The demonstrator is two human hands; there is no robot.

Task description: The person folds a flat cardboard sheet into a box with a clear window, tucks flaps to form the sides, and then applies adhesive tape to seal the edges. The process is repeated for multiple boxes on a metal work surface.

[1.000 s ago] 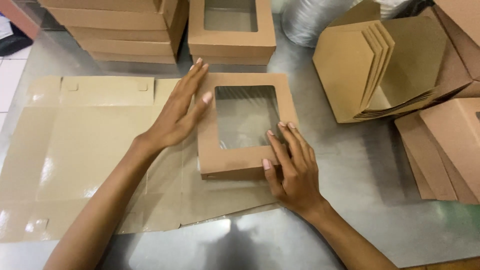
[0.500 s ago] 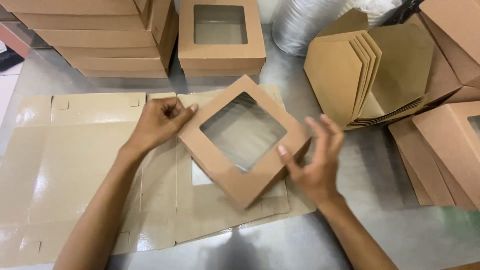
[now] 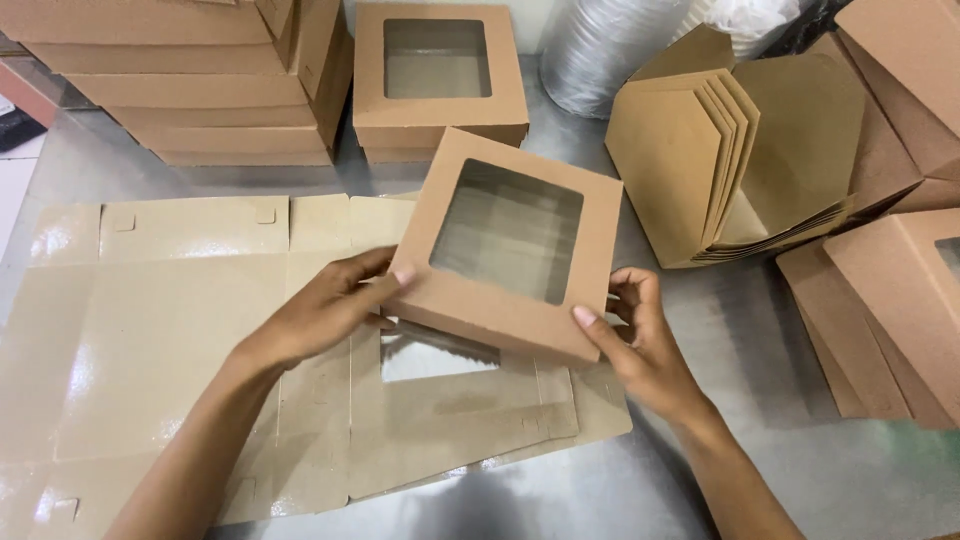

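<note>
— What do we record nearest the camera?

— We note flat, unfolded kraft carton blanks lying on the steel table, one with a window cut-out showing beneath the hands. Above them we find both hands closed on a folded kraft window lid, held clear of the table and tilted, its clear panel facing up. The left hand pinches the lid's near left corner, fingers curled under, thumb on the side wall. The right hand grips the near right corner, thumb on the front wall, fingers behind.

— And what surrounds it?

— To the right we log a sheaf of folded box liners fanned upright, and a pile of finished lids at the frame edge. Farther back, directly behind the held lid, stands a short stack of window lids, partly overlapped by it. At far left we see a tall stack of plain boxes; at far centre, a ribbed silver roll, cropped by the frame.
</note>
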